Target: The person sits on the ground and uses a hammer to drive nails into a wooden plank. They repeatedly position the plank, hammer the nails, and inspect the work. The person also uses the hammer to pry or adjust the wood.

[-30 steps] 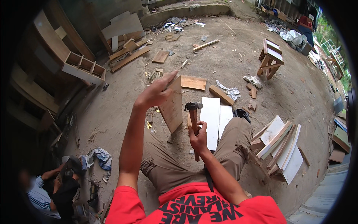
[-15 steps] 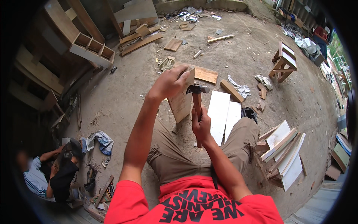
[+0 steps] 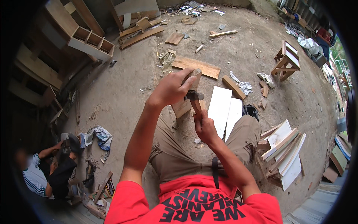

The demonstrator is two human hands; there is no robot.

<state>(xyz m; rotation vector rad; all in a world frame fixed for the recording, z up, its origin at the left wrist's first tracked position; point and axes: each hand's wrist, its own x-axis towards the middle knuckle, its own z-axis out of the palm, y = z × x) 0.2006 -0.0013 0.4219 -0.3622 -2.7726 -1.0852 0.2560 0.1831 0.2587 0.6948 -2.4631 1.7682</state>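
Observation:
My left hand [image 3: 172,87] is closed around the upper part of a wooden board [image 3: 181,108], which stands tilted between my knees. Part of the board is hidden behind that hand and the hammer. In my right hand [image 3: 206,128] is a claw hammer [image 3: 196,106], gripped by its wooden handle. Its dark metal head is up against or just in front of the board, beside my left fingers; I cannot tell whether they touch. Two white panels [image 3: 219,108] lie on the ground just beyond my right knee.
A flat plank [image 3: 197,67] and a wood block [image 3: 234,87] lie ahead. To the right are a pile of white-faced boards [image 3: 282,155] and a small wooden stool [image 3: 285,61]. A co-worker [image 3: 46,168] sits at lower left, near a crumpled cloth [image 3: 97,138].
The board has turned in my left hand, showing more of its narrow edge. My right hand has shifted slightly right, and the hammer head has tipped lower, nearer the board.

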